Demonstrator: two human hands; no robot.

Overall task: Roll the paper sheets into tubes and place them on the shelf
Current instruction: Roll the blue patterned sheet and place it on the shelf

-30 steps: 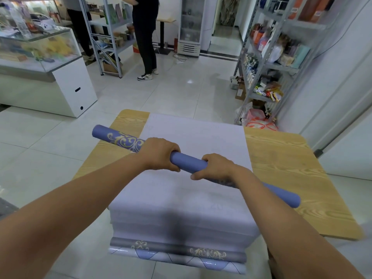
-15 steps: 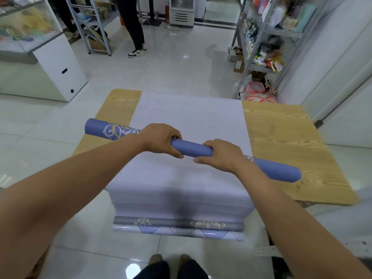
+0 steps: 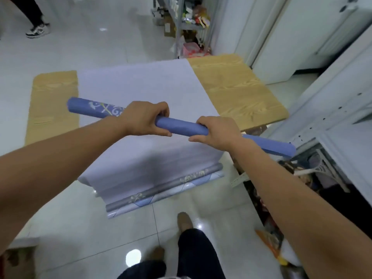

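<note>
Left hand (image 3: 145,118) and right hand (image 3: 216,131) curl fingers (image 3: 162,112) round the blue paper tube (image 3: 181,127), centre frame; slacken and it may unroll, squeeze and it creases.

Both hands, left hand (image 3: 144,118) and right hand (image 3: 218,132), grip a rolled blue paper tube (image 3: 181,127) above the pale paper sheet stack (image 3: 141,87) on a wooden table (image 3: 237,87).

Wooden table (image 3: 237,91) (paper stack (image 3: 141,93) atop)
</note>
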